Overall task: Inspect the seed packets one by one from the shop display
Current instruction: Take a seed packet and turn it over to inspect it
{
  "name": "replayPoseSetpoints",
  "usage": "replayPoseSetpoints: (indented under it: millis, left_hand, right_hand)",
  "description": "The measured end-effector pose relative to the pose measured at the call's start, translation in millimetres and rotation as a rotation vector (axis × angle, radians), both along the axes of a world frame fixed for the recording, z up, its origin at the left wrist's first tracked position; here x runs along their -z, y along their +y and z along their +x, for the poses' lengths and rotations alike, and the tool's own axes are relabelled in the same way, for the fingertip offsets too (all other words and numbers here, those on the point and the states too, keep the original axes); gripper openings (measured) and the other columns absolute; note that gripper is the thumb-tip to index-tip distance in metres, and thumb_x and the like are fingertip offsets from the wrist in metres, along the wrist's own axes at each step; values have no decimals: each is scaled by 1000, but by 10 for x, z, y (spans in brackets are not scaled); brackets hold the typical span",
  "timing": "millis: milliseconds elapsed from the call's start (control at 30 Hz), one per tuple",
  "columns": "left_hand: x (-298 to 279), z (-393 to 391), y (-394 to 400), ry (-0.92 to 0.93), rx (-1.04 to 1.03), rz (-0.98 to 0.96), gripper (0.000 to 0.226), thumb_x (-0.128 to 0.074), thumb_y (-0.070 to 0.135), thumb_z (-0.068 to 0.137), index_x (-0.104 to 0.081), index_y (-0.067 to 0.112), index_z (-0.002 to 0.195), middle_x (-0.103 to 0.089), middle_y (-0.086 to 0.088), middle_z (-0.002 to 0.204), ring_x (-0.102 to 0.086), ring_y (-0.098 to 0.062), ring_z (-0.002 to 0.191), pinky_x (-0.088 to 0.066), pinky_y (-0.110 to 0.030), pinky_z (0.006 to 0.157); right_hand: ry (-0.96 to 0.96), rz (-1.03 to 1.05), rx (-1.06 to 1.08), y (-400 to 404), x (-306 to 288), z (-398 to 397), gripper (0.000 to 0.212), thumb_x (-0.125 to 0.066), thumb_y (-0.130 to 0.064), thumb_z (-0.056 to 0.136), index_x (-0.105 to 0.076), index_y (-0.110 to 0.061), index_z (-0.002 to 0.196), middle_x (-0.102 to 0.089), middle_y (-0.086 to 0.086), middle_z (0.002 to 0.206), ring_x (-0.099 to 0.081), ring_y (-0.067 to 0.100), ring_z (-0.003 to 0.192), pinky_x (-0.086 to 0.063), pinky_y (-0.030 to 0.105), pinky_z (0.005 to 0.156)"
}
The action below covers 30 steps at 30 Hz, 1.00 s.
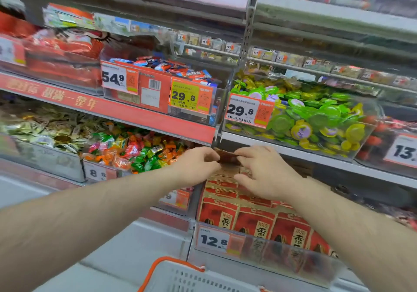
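Both grips are closed on one seed packet [226,157]: the left hand [198,165] pinches its 9 o'clock end, the right hand [264,172] its 3 o'clock end. This flat, reddish-brown packet is held just above rows of upright red-and-tan packets [255,219] in a clear plastic bin [282,257]. Glossy round green and yellow cups [316,120] are heaped at 1 o'clock; a perforated white basket [191,278] with an orange rim sits at 6 o'clock.

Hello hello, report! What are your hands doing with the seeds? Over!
Left hand and right hand both pinch one seed packet. Held above red packets in bin. Nothing blocking.
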State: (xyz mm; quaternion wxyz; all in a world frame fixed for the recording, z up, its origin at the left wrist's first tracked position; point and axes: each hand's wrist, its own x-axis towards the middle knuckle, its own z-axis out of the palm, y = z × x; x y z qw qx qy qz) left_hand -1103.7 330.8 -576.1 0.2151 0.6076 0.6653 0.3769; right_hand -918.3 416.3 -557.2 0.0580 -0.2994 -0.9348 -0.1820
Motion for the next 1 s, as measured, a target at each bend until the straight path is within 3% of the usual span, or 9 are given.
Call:
replayPoseSetpoints:
  millis: [100,233,367,433,533,667,733,833,1000]
  left_hand:
    - [-179,-28,-574,106,74,-36,15,-60,24,95,-59,32,108,-59,20,103,-61,0,90,-50,-15,74]
    - [-218,-52,-1265,148,155,-37,20,-64,17,92,-65,26,110,-63,17,108,-56,11,95,-42,-4,78]
    - [-134,138,-1346,-52,0,161,24,-71,18,87,-50,23,96,-51,5,90,-47,-4,66,-40,-15,61]
    - [-60,218,-1264,-143,-127,275,39,-75,29,79,-39,25,92,-40,3,91,-38,-9,67,-35,-17,59]
    - [16,293,-1185,-215,-266,436,46,-68,41,65,-29,32,89,-31,8,94,-36,-10,83,-34,-19,71]
    - [61,313,-1164,-434,-240,467,50,-65,54,61,-40,39,101,-45,4,107,-51,-19,102,-49,-36,90]
    - [97,284,-1165,-418,-192,512,31,-63,51,69,-56,42,97,-56,1,104,-59,-23,102,-53,-48,91]
    - [103,244,-1215,-447,-118,573,6,-64,32,87,-66,36,91,-65,5,94,-65,-13,93,-56,-36,81]
    - [34,247,-1318,-674,-6,566,11,-58,15,99,-65,23,99,-72,5,88,-70,-13,83,-57,-29,70]
  right_hand:
    - [148,78,-101,-256,-75,107,69,-34,-57,81,-68,-10,119,-56,-2,140,-52,26,125,-38,47,105]
    - [364,108,-223,-635,-144,112,53,-44,-48,82,-71,-9,107,-62,0,130,-56,25,118,-40,46,101]
    - [500,69,-320,-947,-125,-20,44,-51,-41,82,-73,-7,98,-66,1,120,-59,23,111,-43,41,99]
    - [573,63,-342,-1074,-78,-93,42,-52,-39,81,-74,-6,96,-68,2,114,-61,22,107,-47,37,96]
    - [709,41,-373,-1211,-7,-158,24,-56,-21,81,-75,-8,87,-69,2,101,-63,18,93,-51,28,83]
    - [892,-39,-368,-1275,22,-192,23,-56,3,73,-76,-5,80,-69,3,92,-62,13,87,-51,27,82]
    - [935,-28,-378,-1325,21,-190,24,-55,6,73,-76,-5,79,-68,3,90,-59,10,87,-50,24,81]
    - [1012,-10,-404,-1412,-21,-182,25,-55,10,73,-75,-4,80,-67,4,89,-59,9,87,-48,14,83]
    - [1091,-191,-430,-1526,-116,-233,30,-54,11,76,-71,-13,83,-63,-8,83,-59,6,82,-47,16,79]
